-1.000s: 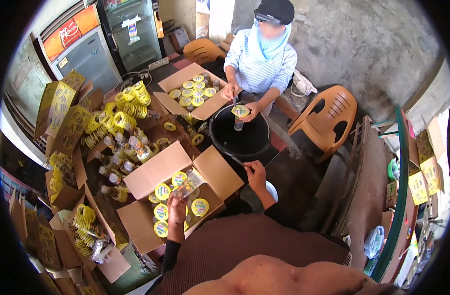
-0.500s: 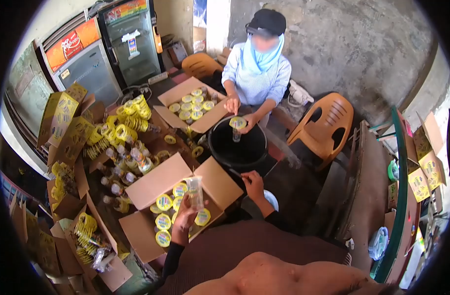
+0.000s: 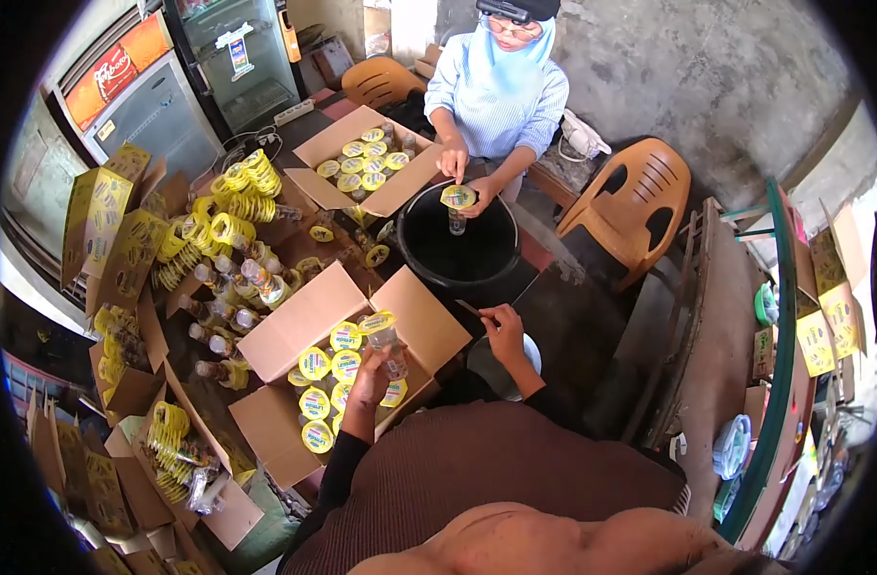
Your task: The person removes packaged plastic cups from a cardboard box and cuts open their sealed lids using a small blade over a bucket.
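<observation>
the floor (image 3: 592, 331) is dark, with reddish patches (tiles, by the look of them). toward its left edge sit a nearer open carton (image 3: 299, 321) and a farther open carton (image 3: 405, 187), with a black tub (image 3: 469, 286) just right of the farther one. one orange chair (image 3: 635, 216) stands beyond the tub, toward the right edge; another orange chair (image 3: 379, 81) stands near the far edge.

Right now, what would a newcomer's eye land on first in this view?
Probably the open carton of yellow-lidded cups low in the middle, with the left hand holding another lidded cup above it and the right hand pinching a thin tool. Beyond, a co-worker holds a similar cup over a big black tub. Heaped yellow rings stand out at left, an orange chair at right.
</observation>
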{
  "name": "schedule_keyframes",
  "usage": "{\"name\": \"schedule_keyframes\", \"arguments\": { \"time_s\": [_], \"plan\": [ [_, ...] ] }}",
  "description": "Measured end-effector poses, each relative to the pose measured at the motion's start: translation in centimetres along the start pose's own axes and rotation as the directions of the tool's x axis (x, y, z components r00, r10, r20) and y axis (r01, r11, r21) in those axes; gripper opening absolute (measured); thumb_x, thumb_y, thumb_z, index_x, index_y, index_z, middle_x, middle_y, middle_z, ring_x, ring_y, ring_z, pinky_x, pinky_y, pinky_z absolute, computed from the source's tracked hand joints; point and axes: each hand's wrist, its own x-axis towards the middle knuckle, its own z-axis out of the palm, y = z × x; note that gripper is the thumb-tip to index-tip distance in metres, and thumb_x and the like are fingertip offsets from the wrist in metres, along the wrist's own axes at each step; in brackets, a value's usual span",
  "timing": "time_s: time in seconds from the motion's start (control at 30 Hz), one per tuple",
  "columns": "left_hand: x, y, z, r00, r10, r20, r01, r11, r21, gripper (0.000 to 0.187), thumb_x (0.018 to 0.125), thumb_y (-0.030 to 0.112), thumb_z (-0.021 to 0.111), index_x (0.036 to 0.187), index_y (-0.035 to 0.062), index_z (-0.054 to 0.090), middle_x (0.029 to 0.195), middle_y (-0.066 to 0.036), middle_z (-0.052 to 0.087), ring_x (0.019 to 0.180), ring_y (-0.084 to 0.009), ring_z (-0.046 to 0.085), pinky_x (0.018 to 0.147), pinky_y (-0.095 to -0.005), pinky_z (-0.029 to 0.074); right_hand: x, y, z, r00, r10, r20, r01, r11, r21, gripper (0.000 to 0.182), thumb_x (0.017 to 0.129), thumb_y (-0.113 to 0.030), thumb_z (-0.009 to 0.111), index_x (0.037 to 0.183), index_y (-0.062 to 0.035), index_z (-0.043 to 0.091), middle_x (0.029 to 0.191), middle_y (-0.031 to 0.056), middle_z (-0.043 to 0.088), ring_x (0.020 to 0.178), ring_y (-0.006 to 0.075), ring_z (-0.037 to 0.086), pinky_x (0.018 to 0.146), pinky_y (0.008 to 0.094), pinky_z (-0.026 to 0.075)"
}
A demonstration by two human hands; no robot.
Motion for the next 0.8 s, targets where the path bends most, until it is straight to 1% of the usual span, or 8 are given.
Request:
{"name": "schedule_keyframes", "arguments": {
  "time_s": [0.07, 0.2, 0.27, 0.33, 0.57, 0.67, 0.73, 0.8],
  "plan": [
    [0.7, -0.4, 0.5, 0.992, 0.125, -0.033, -0.117, 0.975, 0.188, 0.050, 0.091, 0.024, 0.068, 0.133, 0.0044, 0.049, 0.118, -0.010, 0.064, 0.106, -0.0258, 0.063, 0.094, -0.0395, 0.050, 0.1, 0.6, 0.0, 0.998, -0.043, -0.035, 0.043, 0.999, 0.001, 0.014, 0.083, -0.004, 0.072, 0.096, -0.0076, 0.072, 0.091, 0.0079, 0.063, 0.088, 0.0300, 0.061, 0.080, 0.0416, 0.046],
    [2.1, 0.5, 2.2, 0.993, 0.101, -0.063, -0.081, 0.962, 0.261, 0.048, 0.089, 0.013, 0.070, 0.131, 0.0033, 0.051, 0.123, -0.011, 0.066, 0.116, -0.0246, 0.061, 0.102, -0.0385, 0.045, 1.3, 0.0, -0.6, 0.999, -0.010, -0.035, 0.011, 0.999, 0.046, 0.013, 0.083, -0.004, 0.071, 0.096, -0.0071, 0.072, 0.092, 0.0085, 0.063, 0.089, 0.0307, 0.061, 0.080, 0.0415, 0.047],
    [3.8, 1.2, 3.1, 0.992, 0.109, -0.059, -0.086, 0.948, 0.307, 0.048, 0.086, 0.009, 0.073, 0.129, 0.0024, 0.054, 0.123, -0.011, 0.067, 0.115, -0.0238, 0.063, 0.102, -0.0379, 0.046, 2.4, -0.8, -1.3, 0.986, -0.146, -0.084, 0.146, 0.989, 0.001, 0.017, 0.081, 0.000, 0.072, 0.097, -0.0071, 0.073, 0.091, 0.0079, 0.064, 0.083, 0.0263, 0.063, 0.071, 0.0365, 0.049],
    [5.5, 2.0, 4.1, 0.987, 0.155, -0.037, -0.121, 0.881, 0.457, 0.048, 0.083, 0.006, 0.077, 0.126, 0.0012, 0.057, 0.123, -0.010, 0.067, 0.110, -0.0211, 0.065, 0.098, -0.0350, 0.050, 3.4, -1.7, -2.1, 0.987, -0.141, -0.078, 0.141, 0.990, -0.002, 0.015, 0.083, -0.001, 0.072, 0.097, -0.0069, 0.072, 0.091, 0.0082, 0.064, 0.085, 0.0280, 0.062, 0.075, 0.0385, 0.047],
    [12.7, 3.3, 8.5, 0.966, 0.230, 0.118, -0.257, 0.805, 0.534, 0.050, 0.080, 0.000, 0.079, 0.126, 0.0013, 0.059, 0.121, -0.008, 0.068, 0.111, -0.0177, 0.065, 0.094, -0.0322, 0.053, 5.7, -1.6, -3.4, 0.988, -0.084, -0.133, 0.092, 0.994, 0.054, 0.015, 0.084, -0.002, 0.072, 0.097, -0.0087, 0.072, 0.091, 0.0063, 0.063, 0.086, 0.0270, 0.061, 0.078, 0.0385, 0.046],
    [14.9, 3.4, 11.0, 0.981, 0.171, 0.097, -0.196, 0.842, 0.502, 0.049, 0.081, 0.000, 0.079, 0.125, 0.0018, 0.060, 0.120, -0.006, 0.068, 0.106, -0.0153, 0.066, 0.090, -0.0300, 0.053, 6.7, -1.4, -3.8, 0.969, -0.161, -0.185, 0.168, 0.985, 0.023, 0.014, 0.084, -0.002, 0.072, 0.096, -0.0096, 0.072, 0.091, 0.0053, 0.063, 0.085, 0.0258, 0.060, 0.077, 0.0376, 0.045],
    [16.7, 2.6, 11.0, 0.977, 0.181, 0.116, -0.215, 0.793, 0.570, 0.047, 0.081, 0.001, 0.080, 0.123, 0.0012, 0.061, 0.113, -0.004, 0.068, 0.098, -0.0115, 0.064, 0.086, -0.0281, 0.053, 6.7, -2.0, -4.4, 0.977, -0.102, -0.186, 0.109, 0.994, 0.023, 0.015, 0.084, -0.002, 0.072, 0.097, -0.0098, 0.072, 0.091, 0.0054, 0.063, 0.085, 0.0258, 0.060, 0.078, 0.0373, 0.046],
    [18.0, 2.0, 11.3, 0.972, 0.200, 0.125, -0.234, 0.749, 0.620, 0.044, 0.080, 0.001, 0.080, 0.120, 0.0015, 0.062, 0.112, -0.004, 0.068, 0.100, -0.0118, 0.065, 0.087, -0.0289, 0.053, 7.3, -2.2, -4.6, 0.979, -0.056, -0.198, 0.063, 0.998, 0.025, 0.015, 0.085, -0.002, 0.071, 0.098, -0.0100, 0.073, 0.091, 0.0056, 0.063, 0.084, 0.0257, 0.060, 0.078, 0.0371, 0.046]
  ]
}}
